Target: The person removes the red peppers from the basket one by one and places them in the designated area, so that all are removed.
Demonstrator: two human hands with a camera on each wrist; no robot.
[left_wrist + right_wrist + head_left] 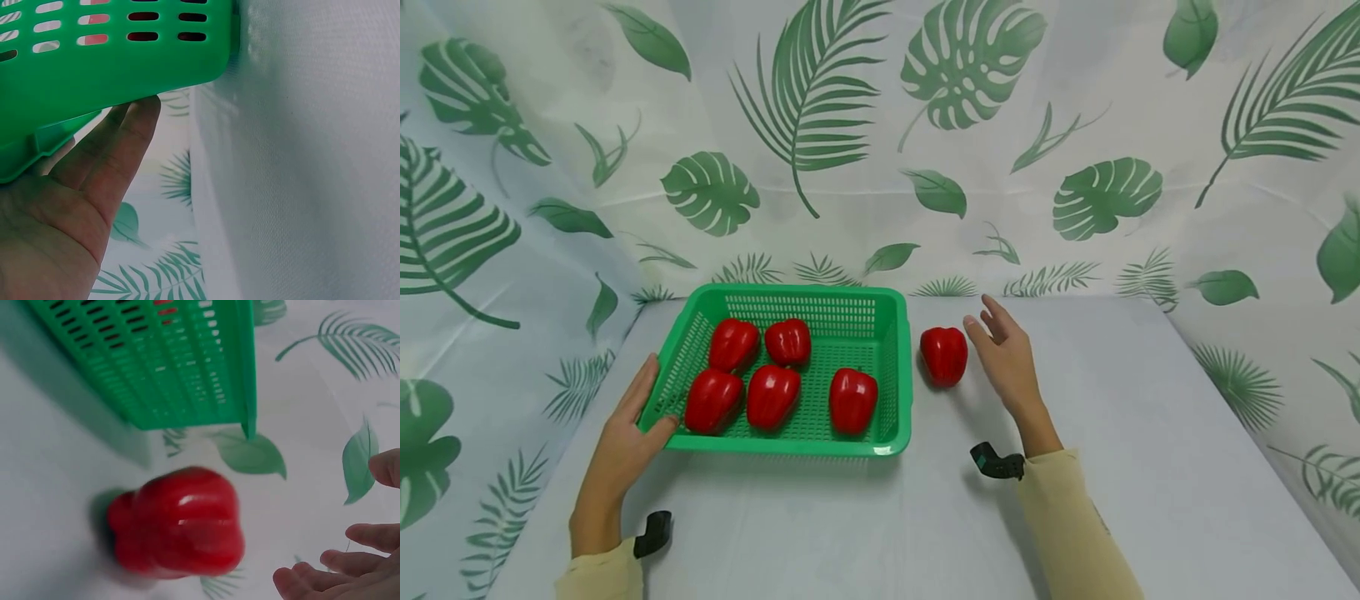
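My left hand (621, 446) holds the left end of a green plastic basket (782, 447). Its thumb lies at the near left corner of the rim; in the left wrist view the fingers (128, 134) reach along the outer wall. Several glossy red bell peppers lie inside, most toward the left, with one bell pepper (853, 401) alone at the right. Outside, just right of the basket, another red bell pepper (943, 357) rests on the table. Beside that pepper hovers my right hand (1006, 358), fingers spread and apart from it, holding nothing.
The table (1120, 400) has a white covering. Behind it and at both sides hangs white cloth (850, 225) printed with green leaves. Small black devices are strapped at the left wrist (653, 534) and the right wrist (996, 461).
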